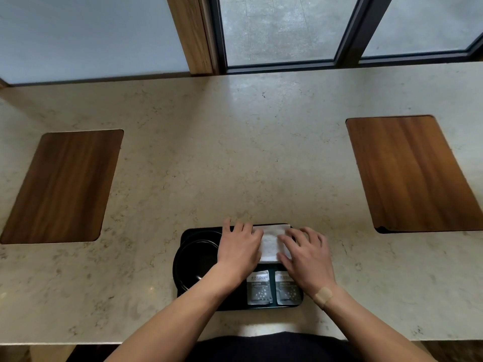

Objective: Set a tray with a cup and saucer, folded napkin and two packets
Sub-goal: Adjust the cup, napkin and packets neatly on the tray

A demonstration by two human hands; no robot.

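The napkin [271, 242] lies on the far right of the tray [188, 235], just beyond the two packets [273, 287], and its far edge looks to hang over the rim; a careless sweep could, I'd guess, rumple the fold or push it onto the counter [235, 152]. The saucer [194, 259] sits at the left; I can't make out a cup. Both hands lie flat and relaxed, the left hand [239, 248] pressing the napkin's left side, the right hand [307, 253] its right, neither gripping.
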